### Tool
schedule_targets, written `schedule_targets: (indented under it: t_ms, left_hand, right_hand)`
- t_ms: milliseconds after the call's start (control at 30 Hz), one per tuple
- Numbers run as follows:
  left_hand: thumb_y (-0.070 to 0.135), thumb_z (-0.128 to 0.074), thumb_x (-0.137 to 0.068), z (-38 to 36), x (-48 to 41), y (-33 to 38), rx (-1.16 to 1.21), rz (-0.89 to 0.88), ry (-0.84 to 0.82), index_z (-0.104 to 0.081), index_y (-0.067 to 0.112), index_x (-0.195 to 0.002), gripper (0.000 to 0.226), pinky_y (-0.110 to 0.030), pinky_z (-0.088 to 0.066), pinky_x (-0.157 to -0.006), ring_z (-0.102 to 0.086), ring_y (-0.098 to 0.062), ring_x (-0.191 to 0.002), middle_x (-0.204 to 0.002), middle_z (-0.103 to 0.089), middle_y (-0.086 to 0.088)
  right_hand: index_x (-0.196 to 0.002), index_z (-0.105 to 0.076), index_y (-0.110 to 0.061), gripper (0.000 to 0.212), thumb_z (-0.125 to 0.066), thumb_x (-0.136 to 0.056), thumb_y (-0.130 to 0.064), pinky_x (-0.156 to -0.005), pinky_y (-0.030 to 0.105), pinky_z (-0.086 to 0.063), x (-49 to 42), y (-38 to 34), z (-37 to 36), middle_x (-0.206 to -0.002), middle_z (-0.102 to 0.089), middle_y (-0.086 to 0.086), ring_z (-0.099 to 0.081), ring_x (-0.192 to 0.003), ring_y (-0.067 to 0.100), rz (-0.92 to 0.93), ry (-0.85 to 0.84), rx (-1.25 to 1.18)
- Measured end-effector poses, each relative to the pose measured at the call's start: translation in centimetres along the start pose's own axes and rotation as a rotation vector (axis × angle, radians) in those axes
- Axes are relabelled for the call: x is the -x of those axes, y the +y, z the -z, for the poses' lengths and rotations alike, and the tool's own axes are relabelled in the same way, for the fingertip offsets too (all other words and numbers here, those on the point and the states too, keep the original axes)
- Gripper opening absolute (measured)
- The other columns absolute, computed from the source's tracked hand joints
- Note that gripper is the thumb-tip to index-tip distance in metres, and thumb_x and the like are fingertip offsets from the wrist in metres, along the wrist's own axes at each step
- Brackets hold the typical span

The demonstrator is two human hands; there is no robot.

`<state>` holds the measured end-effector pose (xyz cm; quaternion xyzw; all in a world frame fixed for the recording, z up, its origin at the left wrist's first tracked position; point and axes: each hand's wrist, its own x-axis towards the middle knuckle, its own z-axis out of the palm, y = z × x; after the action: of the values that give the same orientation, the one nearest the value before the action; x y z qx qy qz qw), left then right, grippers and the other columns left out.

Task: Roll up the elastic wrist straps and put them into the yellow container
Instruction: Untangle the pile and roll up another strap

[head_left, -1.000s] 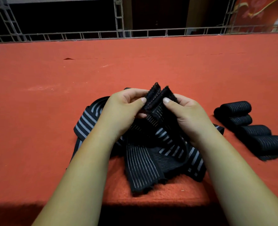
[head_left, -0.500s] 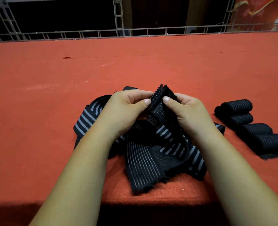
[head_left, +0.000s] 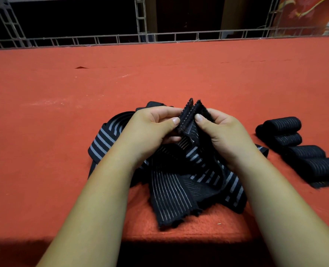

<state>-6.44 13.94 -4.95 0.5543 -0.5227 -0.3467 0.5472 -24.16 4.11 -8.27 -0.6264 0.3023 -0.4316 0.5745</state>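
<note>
Two bare forearms reach in from the near edge of a red worktop (head_left: 44,151) covered in felt-like cloth. At the middle of that near edge lies a tangled heap of loose straps (head_left: 169,191), black elastic with pale grey stripes. One frayed end of the heap lies close to the edge.

Both hands are raised just above the heap and hold a strap end (head_left: 188,116) upright between them. It is folded so that two dark, fuzzy edges stand side by side. The left hand (head_left: 150,130) pinches it from the left, with the thumb pressed on its face and the fingers curled behind. The right hand (head_left: 225,135) pinches it from the right in the same way, thumb tip on the front. The two thumbs sit close together with the strap between them.

Toward the right edge, well apart from the heap, four rolled straps (head_left: 298,149) lie on their sides in a slanting row, each touching the next. A loose tail sticks out under the nearest roll.

A metal truss railing (head_left: 159,37) runs along the far edge with darkness behind it. A red banner (head_left: 310,14) shows at the far right corner.
</note>
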Motion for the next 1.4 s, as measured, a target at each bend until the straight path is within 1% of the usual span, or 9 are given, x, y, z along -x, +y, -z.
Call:
schedule_targets:
  t_ms: [300,500,700,833,900,1000,1100,1267,1400]
  left_hand:
    - [0.010,-0.061,-0.109,-0.4,0.4,0.5,-0.009,0.003,-0.011,-0.082,0.026,-0.112,0.026,-0.040,-0.066,-0.095,-0.081,-0.020,-0.104,-0.107,-0.084,-0.001]
    - [0.008,-0.085,-0.091,-0.7,0.5,1.0,-0.110,-0.035,0.000,-0.081,0.033,-0.104,0.028,-0.040,-0.064,-0.098,-0.080,-0.009,-0.101,-0.101,-0.084,0.010]
    - [0.007,-0.070,-0.094,-1.1,0.7,1.5,-0.236,-0.127,0.116,-0.082,0.033,-0.111,0.033,-0.033,-0.059,-0.084,-0.078,-0.005,-0.097,-0.101,-0.083,0.015]
    - [0.008,-0.062,-0.100,-0.7,1.9,4.4,-0.212,-0.179,0.184,-0.081,0.036,-0.113,0.036,-0.027,-0.060,-0.091,-0.075,0.000,-0.102,-0.106,-0.080,0.020]
    - [0.007,-0.061,-0.103,-0.4,1.9,6.0,-0.177,-0.204,0.210,-0.080,0.034,-0.117,0.036,-0.025,-0.060,-0.092,-0.074,0.000,-0.104,-0.109,-0.080,0.018]
    - [0.009,-0.068,-0.103,0.2,2.2,9.4,-0.086,-0.223,0.293,-0.076,0.027,-0.118,0.025,-0.028,-0.061,-0.077,-0.076,-0.004,-0.088,-0.100,-0.081,0.009]
    - [0.011,-0.075,-0.101,1.1,3.3,13.6,-0.061,-0.278,0.367,-0.075,0.016,-0.111,0.011,-0.021,-0.050,-0.054,-0.063,-0.001,-0.056,-0.070,-0.074,0.013]
    - [0.016,-0.075,-0.101,2.4,5.6,20.0,-0.078,-0.379,0.375,-0.075,0.017,-0.103,0.002,-0.022,-0.043,-0.047,-0.057,-0.007,-0.053,-0.063,-0.070,0.012]
    - [0.020,-0.075,-0.103,3.0,7.3,24.3,-0.084,-0.441,0.376,-0.075,0.014,-0.102,0.006,-0.016,-0.042,-0.049,-0.058,0.003,-0.052,-0.061,-0.069,0.017]
  right_hand:
    - [-0.110,-0.081,-0.021,0.014,-0.070,-0.106,-0.028,-0.097,0.060,-0.061,0.2,-0.4,-0.2,-0.101,-0.084,0.005,-0.081,-0.097,0.030,0.023,0.039,0.145]
    - [-0.111,-0.076,-0.022,0.009,-0.071,-0.105,-0.025,-0.095,0.058,-0.063,0.3,-0.6,-0.3,-0.101,-0.083,0.003,-0.081,-0.093,0.026,0.037,0.074,0.173]
    - [-0.135,-0.069,-0.038,0.036,-0.068,-0.106,-0.017,-0.102,0.048,-0.061,1.0,-1.9,-0.9,-0.122,-0.079,0.000,-0.077,-0.111,0.020,0.101,0.012,0.068]
    - [-0.116,-0.077,-0.030,0.015,-0.070,-0.105,-0.023,-0.099,0.058,-0.061,2.2,-5.3,-1.5,-0.106,-0.083,0.006,-0.080,-0.102,0.030,0.109,0.022,0.115]
    - [-0.110,-0.079,-0.023,0.009,-0.073,-0.103,-0.021,-0.091,0.053,-0.063,2.5,-7.4,-2.0,-0.100,-0.082,0.012,-0.080,-0.098,0.033,0.144,0.057,0.118]
    - [-0.107,-0.078,-0.017,0.007,-0.074,-0.102,-0.020,-0.072,0.037,-0.060,3.2,-11.5,-2.9,-0.095,-0.081,0.013,-0.078,-0.081,0.021,0.215,0.090,0.130]
    - [-0.106,-0.078,-0.015,0.009,-0.075,-0.102,-0.022,-0.069,0.026,-0.055,4.1,-15.5,-3.5,-0.082,-0.076,0.002,-0.072,-0.074,0.010,0.292,0.111,0.137]
    - [-0.105,-0.075,-0.011,0.010,-0.073,-0.104,-0.021,-0.059,0.011,-0.044,6.2,-21.7,-4.5,-0.079,-0.062,-0.004,-0.059,-0.063,-0.002,0.421,0.115,0.199]
    - [-0.111,-0.071,-0.008,0.016,-0.071,-0.105,-0.023,-0.074,0.034,-0.056,8.0,-26.0,-5.5,-0.089,-0.071,0.003,-0.072,-0.079,0.014,0.476,0.094,0.146]
